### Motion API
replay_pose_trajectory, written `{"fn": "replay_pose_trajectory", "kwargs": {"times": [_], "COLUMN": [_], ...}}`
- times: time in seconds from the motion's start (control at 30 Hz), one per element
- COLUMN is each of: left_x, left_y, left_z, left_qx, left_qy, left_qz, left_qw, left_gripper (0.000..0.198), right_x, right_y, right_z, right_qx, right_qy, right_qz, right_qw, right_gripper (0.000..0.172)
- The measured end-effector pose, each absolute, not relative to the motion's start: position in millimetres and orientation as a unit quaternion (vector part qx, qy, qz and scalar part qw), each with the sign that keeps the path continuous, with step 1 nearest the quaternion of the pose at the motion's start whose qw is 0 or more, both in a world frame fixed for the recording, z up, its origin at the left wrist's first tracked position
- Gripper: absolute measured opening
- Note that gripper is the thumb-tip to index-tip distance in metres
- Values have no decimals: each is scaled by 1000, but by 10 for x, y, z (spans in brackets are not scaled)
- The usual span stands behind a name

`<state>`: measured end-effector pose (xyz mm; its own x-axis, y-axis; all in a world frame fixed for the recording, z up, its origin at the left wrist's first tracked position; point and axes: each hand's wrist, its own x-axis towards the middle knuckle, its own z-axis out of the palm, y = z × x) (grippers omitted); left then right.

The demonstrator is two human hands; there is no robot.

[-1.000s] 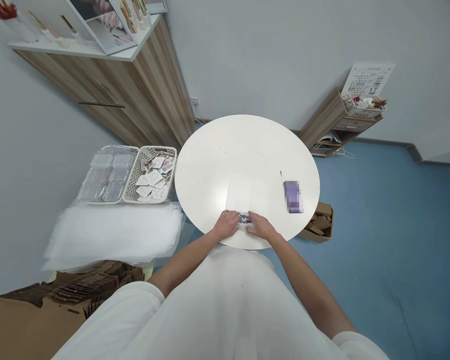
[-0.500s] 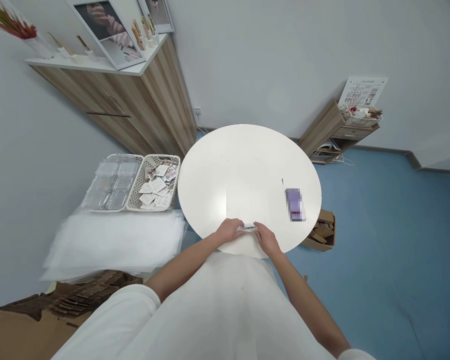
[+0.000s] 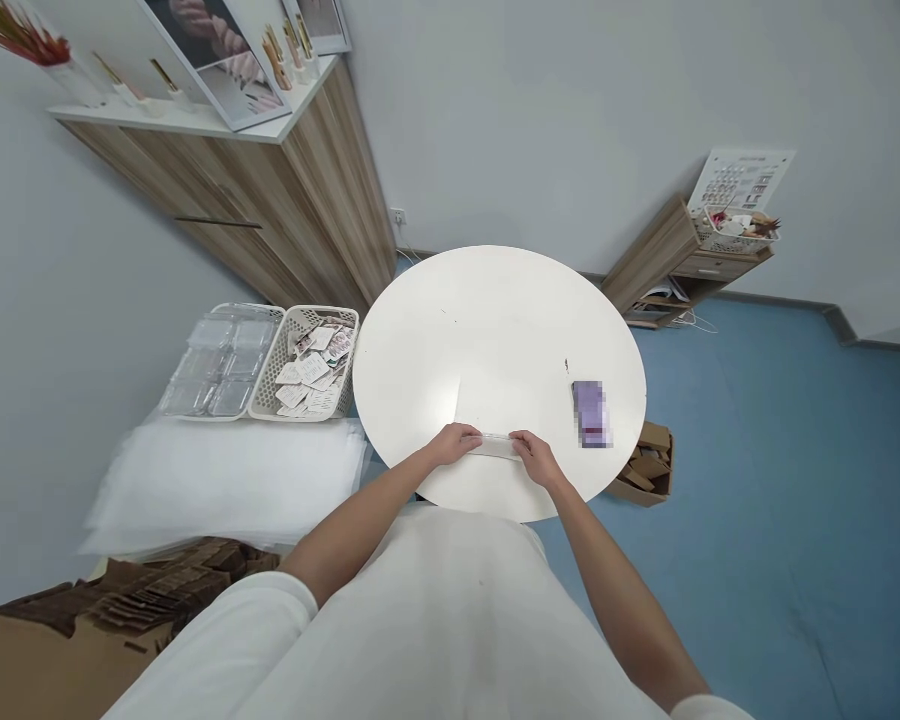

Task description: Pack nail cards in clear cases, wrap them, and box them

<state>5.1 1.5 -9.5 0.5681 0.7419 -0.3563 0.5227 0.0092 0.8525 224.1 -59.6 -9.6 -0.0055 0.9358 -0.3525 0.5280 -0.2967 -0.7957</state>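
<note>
A narrow, whitish, partly see-through strip (image 3: 496,447) lies crosswise close to the near edge of the round white table (image 3: 420,310). My left hand (image 3: 456,442) has its fingers closed on the strip's left end. At the right end, my right hand (image 3: 534,455) pinches it in the same way. What the strip is made of, or whether anything is inside it, I cannot make out. Beyond my hands, a faint straight edge (image 3: 457,398) on the tabletop looks like that of a thin white sheet.
A blurred purple object (image 3: 591,413) lies on the table's right side. To the left stand a basket of printed cards (image 3: 309,372), several clear plastic boxes (image 3: 221,362) and a stack of white sheets (image 3: 225,480). A cardboard box (image 3: 649,465) sits on the floor at right.
Both hands have moved slightly away from my body and rolled the strip over. It now shows a wider, flatter whitish face, where a dark-lined narrow edge showed before.
</note>
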Motion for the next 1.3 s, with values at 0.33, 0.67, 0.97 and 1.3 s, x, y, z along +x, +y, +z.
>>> {"fn": "replay_pose_trajectory", "kwargs": {"times": [0.33, 0.67, 0.97, 1.3], "left_x": [-24, 67, 47, 299], "left_y": [161, 225, 156, -114], "left_z": [-236, -313, -213, -68], "left_qx": [542, 613, 673, 918], "left_qy": [509, 620, 647, 341], "left_qz": [112, 46, -15, 33], "left_qw": [660, 488, 359, 199], "left_gripper": [26, 18, 13, 50], "right_x": [2274, 2276, 2165, 2160], "right_y": [-361, -230, -204, -192], "right_z": [-180, -360, -400, -448], "right_qx": [-674, -705, -738, -741], "right_qy": [-516, -521, -536, -546], "right_qz": [483, 433, 364, 346], "right_qw": [216, 210, 190, 184], "right_gripper": [28, 28, 25, 21]}}
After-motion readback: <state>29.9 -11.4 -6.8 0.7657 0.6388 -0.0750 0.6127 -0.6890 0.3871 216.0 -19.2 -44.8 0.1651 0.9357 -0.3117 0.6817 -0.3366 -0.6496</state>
